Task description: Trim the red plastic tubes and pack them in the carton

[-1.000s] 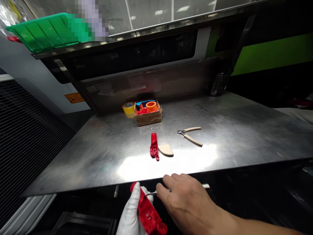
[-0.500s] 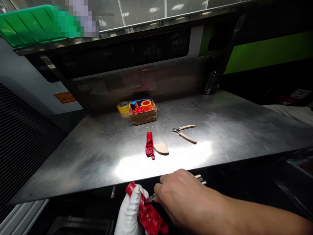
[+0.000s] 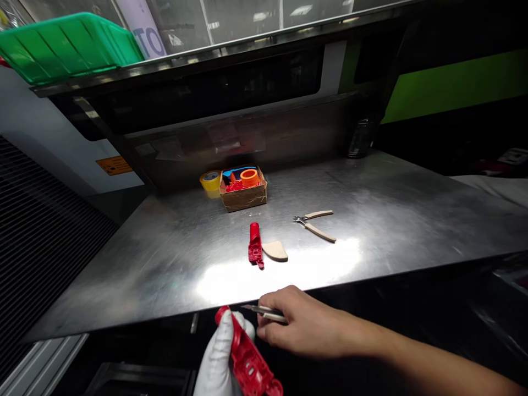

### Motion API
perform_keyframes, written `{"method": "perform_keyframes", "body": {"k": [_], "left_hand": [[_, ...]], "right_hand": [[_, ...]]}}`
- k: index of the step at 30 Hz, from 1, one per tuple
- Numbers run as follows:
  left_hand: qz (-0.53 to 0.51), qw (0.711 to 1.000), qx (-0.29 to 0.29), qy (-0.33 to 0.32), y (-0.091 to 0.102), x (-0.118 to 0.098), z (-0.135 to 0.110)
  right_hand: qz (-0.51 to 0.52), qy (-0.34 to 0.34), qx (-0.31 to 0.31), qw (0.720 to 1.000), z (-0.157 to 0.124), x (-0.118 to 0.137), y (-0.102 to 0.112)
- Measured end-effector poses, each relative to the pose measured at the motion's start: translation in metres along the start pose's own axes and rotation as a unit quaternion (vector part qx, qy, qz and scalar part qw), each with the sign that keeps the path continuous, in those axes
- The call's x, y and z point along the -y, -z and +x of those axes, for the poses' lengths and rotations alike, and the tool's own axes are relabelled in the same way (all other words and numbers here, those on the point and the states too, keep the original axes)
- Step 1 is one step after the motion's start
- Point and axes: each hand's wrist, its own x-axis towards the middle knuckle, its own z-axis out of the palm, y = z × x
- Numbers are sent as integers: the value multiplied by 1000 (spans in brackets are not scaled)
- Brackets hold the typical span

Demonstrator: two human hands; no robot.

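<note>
Red plastic part (image 3: 249, 363) sits in your white-gloved left hand (image 3: 218, 357), fingers wrapped around it, just below the steel bench's (image 3: 165, 264) front edge. Your bare right hand (image 3: 307, 324) pinches a thin metal blade (image 3: 264, 312), its tip just above that part. A second red piece (image 3: 255, 245) lies on the bench.

Dim scene; overhead glare on steel table (image 3: 371, 220), edges warped.

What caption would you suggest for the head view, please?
Gloved left hand grips a red plastic part; bare right hand holds a thin tool beside it.
</note>
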Motion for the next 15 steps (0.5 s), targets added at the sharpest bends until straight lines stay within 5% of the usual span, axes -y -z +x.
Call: {"method": "perform_keyframes", "body": {"k": [5, 15], "left_hand": [[44, 996, -46, -55, 2, -1, 6], [31, 996, -79, -17, -3, -3, -6]], "right_hand": [[29, -17, 10, 999, 8, 1, -12], [59, -41, 14, 997, 12, 1, -19]]}}
